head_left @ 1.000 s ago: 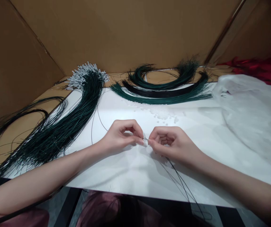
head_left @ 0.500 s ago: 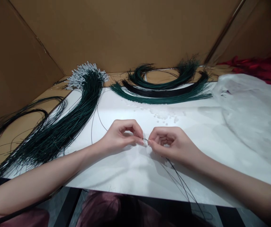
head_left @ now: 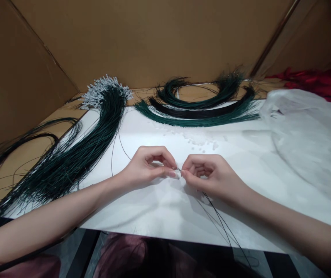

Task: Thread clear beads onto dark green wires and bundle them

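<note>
Near the middle of the white board [head_left: 154,208], my left hand [head_left: 154,164] pinches one end of thin dark wires [head_left: 178,169] between thumb and forefinger. A small pale piece seems to show at its fingertips, too small to make out. Just to the right, my right hand [head_left: 201,172] grips the same wires, its fingers curled. The fingertips of both hands are close together, with a short stretch of wire between them. Loose wire ends trail below my right hand, over the board's front edge. Small white beads [head_left: 197,137] lie scattered beyond my hands.
A long bundle of green wires [head_left: 96,146] with white-beaded tips [head_left: 104,90] lies at the left. Curved green and black wire bundles [head_left: 203,112] rest at the back. Dark wires [head_left: 15,143] loop at far left. A clear plastic bag [head_left: 307,131] and red material [head_left: 318,85] are right.
My fingertips have drawn very slightly closer together on the wires. Otherwise the hands and everything around them look the same.
</note>
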### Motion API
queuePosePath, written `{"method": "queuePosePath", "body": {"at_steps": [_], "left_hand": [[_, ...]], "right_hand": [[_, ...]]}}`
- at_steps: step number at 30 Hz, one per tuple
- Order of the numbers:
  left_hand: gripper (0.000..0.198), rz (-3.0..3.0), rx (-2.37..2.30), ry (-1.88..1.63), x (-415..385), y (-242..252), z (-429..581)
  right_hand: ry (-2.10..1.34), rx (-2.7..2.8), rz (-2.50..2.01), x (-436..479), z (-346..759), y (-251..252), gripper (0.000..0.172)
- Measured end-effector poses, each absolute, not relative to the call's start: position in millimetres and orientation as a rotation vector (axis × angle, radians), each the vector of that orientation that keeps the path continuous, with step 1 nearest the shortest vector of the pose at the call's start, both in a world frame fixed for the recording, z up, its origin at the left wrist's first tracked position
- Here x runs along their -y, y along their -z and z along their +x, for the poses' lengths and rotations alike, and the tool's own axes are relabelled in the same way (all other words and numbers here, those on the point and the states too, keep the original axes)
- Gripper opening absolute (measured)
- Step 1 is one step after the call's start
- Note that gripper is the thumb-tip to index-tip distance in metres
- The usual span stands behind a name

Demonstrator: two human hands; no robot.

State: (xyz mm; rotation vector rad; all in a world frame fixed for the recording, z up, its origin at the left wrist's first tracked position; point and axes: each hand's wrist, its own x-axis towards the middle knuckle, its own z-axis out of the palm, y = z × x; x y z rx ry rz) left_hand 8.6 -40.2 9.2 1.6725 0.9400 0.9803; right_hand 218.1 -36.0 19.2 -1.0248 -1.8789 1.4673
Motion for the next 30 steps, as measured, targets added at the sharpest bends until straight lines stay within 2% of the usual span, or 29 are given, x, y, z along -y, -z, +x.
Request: {"method": "queuePosePath", "body": {"at_steps": [9, 30], "left_hand": [[0.011, 1.659, -0.963, -0.977, 38.6, -8.3, 7.8], [0.017, 1.708, -0.909, -0.986, 38.6, -8.6, 7.4]], "right_hand": [[-1.473, 1.857, -1.022, 36.5, 217.4, -21.3, 0.010], [-1.499, 1.883, -0.995, 37.7, 216.4, -21.1, 0.009]]}}
